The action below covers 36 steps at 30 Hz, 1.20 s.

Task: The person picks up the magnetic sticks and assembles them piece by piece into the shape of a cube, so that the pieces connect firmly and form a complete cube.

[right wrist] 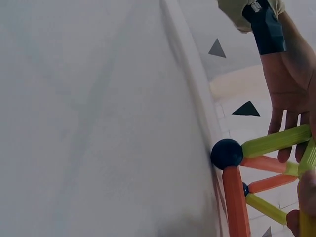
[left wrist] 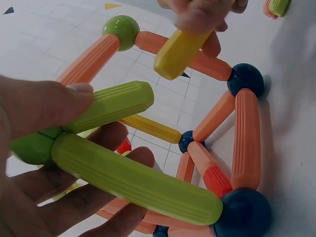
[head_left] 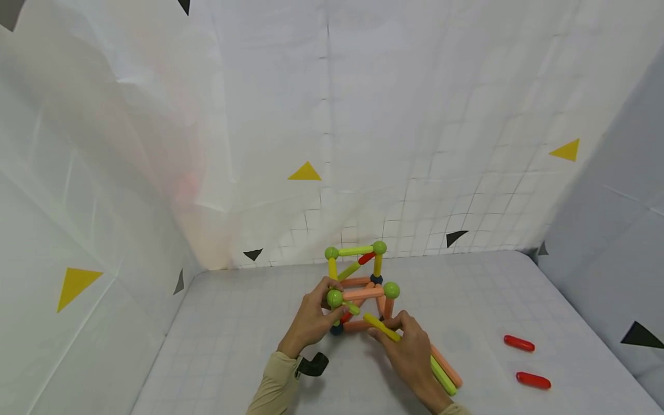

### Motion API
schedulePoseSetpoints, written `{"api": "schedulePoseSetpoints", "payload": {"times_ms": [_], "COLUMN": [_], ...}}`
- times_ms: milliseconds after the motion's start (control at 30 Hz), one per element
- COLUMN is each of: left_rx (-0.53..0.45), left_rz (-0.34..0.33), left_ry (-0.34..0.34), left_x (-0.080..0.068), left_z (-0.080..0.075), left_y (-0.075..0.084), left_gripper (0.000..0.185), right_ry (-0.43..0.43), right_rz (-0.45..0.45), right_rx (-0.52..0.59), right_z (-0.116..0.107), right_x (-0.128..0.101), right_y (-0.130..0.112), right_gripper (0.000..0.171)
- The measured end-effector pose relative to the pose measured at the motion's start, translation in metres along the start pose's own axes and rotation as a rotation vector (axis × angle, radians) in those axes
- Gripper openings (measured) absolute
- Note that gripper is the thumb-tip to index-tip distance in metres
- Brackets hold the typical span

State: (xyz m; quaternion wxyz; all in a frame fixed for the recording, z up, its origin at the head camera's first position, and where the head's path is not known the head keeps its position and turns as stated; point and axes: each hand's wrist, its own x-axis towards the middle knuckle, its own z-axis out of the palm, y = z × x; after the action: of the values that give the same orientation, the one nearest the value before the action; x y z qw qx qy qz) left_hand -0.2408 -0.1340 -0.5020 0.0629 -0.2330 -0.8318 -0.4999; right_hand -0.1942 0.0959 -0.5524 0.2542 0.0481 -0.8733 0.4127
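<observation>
Yellow rod (head_left: 381, 327), pinched in the right hand (head_left: 410, 351), points its free end up-left toward the green ball (head_left: 335, 298) that the left hand (head_left: 310, 323) grips on the frame (head_left: 363, 288), just beyond its fingers.

Orange, green and yellow rods (head_left: 363, 293), green balls (head_left: 391, 290), red capsules (head_left: 519, 343), grid-patterned white table (head_left: 233, 334)

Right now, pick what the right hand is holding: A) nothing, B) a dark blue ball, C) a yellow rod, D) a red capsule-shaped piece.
C: the right hand pinches a yellow rod beside the rod-and-ball frame, while both red pieces lie apart on the table.
</observation>
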Motion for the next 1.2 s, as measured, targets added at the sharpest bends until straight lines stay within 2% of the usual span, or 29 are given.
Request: {"api": "schedulePoseSetpoints", "payload": {"times_ms": [100, 167, 367, 867, 1200], "left_rx": [0.002, 0.004, 0.0, -0.005, -0.005], "left_rz": [-0.001, -0.002, -0.004, -0.004, -0.003], "left_ry": [0.002, 0.001, -0.002, 0.009, 0.008], "left_x": [0.0, 0.0, 0.001, 0.001, 0.001], "left_z": [0.0, 0.0, 0.0, 0.001, 0.001], "left_y": [-0.001, -0.001, -0.001, 0.0, 0.0], "left_gripper": [0.04, 0.04, 0.04, 0.037, 0.036], "right_ry": [-0.016, -0.027, -0.008, 0.052, 0.044], "right_rz": [0.02, 0.02, -0.074, -0.288, -0.338], "right_rx": [0.06, 0.053, -0.065, -0.259, -0.254], "right_z": [0.004, 0.007, 0.014, 0.025, 0.03], "right_x": [0.0, 0.001, 0.002, 0.006, 0.008], "right_y": [-0.002, -0.003, -0.007, -0.013, -0.017], "right_gripper": [0.041, 0.039, 0.033, 0.041, 0.036]}}
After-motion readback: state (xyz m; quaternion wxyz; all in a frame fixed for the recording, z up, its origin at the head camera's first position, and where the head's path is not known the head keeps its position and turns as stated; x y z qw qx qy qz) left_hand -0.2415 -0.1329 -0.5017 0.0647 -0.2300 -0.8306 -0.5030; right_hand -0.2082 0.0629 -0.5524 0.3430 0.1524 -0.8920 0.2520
